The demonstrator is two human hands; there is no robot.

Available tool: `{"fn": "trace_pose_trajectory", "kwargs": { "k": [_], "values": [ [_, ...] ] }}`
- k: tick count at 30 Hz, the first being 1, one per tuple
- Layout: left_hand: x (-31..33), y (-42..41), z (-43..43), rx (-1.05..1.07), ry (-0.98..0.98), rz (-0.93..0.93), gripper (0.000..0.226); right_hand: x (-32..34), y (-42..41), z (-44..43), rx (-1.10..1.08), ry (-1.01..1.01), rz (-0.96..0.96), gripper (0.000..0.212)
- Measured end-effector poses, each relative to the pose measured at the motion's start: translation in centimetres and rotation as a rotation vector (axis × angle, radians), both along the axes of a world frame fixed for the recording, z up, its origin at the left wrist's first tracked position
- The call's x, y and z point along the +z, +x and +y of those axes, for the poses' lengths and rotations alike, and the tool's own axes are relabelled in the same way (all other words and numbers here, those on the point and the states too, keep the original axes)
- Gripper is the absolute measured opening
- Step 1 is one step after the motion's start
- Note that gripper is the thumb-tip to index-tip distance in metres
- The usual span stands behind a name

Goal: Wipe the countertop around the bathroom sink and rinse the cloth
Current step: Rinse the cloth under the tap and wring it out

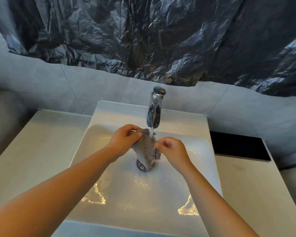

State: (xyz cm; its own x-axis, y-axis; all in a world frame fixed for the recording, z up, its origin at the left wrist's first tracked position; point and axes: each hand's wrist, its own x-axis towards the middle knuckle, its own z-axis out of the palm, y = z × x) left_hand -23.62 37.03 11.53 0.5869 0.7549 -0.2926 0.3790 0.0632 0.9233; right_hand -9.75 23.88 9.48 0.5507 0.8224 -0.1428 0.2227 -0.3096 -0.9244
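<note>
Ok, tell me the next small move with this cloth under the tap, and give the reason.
Probably lift the cloth so its lower end comes under the stream. Water from the faucet lands on the upper part only, while the left hand pinches the top corner, the right hand pinches the side edge, and the lower end hangs over the drain.
</note>
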Motion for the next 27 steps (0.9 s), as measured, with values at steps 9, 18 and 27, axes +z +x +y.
{"fn": "trace_pose_trajectory", "kwargs": {
  "k": [9,18,27],
  "values": [
    [-0.2,-2.0,-1.6,0.033,0.264,0.175,0.022,0.0,-0.8,0.1,-0.150,-0.034,0.314,0.013],
    [-1.2,-1.3,-4.0,-0.055,0.005,0.086,0.012,0.9,-1.3,0.3,-0.141,0.016,0.396,0.016],
    [0.9,-2.5,-0.3,0.147,0.166,0.100,0.021,0.0,1.4,-1.9,-0.113,-0.244,-0.652,0.020]
  ]
}}
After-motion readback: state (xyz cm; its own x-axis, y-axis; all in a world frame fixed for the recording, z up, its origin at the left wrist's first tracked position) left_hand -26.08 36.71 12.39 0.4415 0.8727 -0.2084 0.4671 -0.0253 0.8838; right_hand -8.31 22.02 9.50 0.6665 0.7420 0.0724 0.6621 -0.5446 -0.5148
